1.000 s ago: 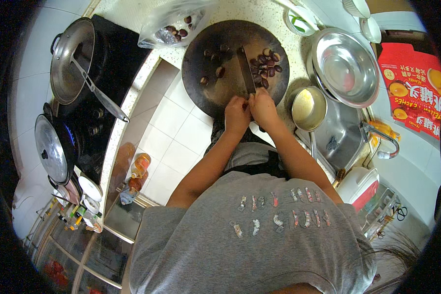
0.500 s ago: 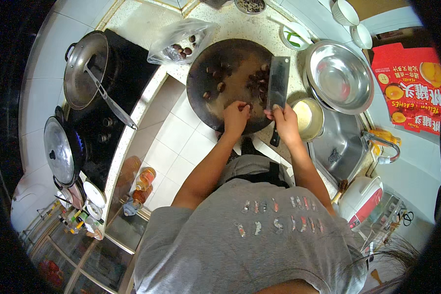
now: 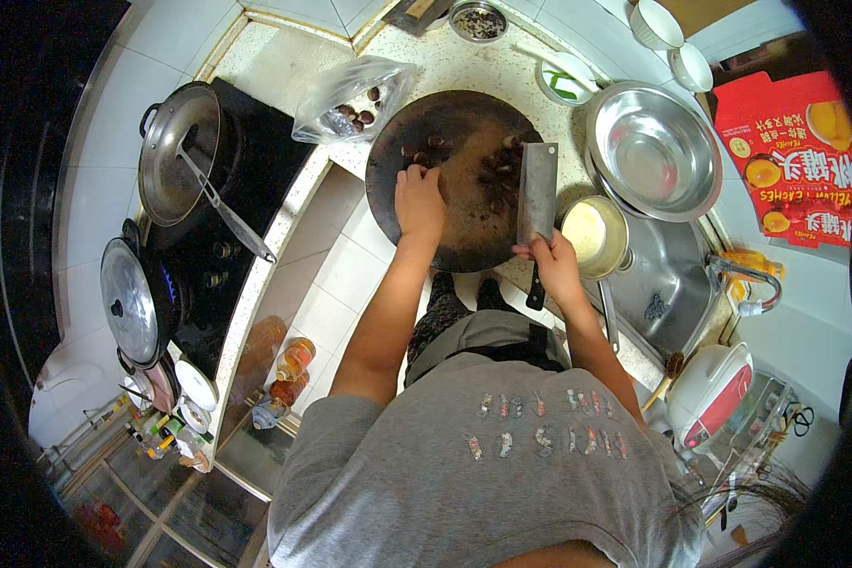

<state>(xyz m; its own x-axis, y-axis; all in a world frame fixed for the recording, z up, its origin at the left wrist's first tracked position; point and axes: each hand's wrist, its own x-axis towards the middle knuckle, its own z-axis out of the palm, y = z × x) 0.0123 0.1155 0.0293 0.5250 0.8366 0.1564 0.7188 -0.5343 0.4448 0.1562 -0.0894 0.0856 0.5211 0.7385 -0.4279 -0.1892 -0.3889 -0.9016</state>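
A round dark wooden chopping board lies at the counter's front edge. Upright in my right hand is a cleaver, held by its black handle, with its blade over the board's right side. My left hand is over the board's left part, its fingers bent down beside a few brown chestnuts; whatever lies under the fingertips is hidden. A heap of dark pieces, perhaps cut chestnuts or shells, sits left of the blade. Behind the board, a clear plastic bag contains more chestnuts.
Right of the board are a pot with pale contents, steel basins and a sink. At left, a lidded pot stands by a blue flame; a wok lid with a ladle is behind. A bowl with green pieces stands at the back.
My left hand has moved from the board's front middle to the chestnuts on its left. The cleaver stays upright in my right hand. The whole view has shifted slightly.
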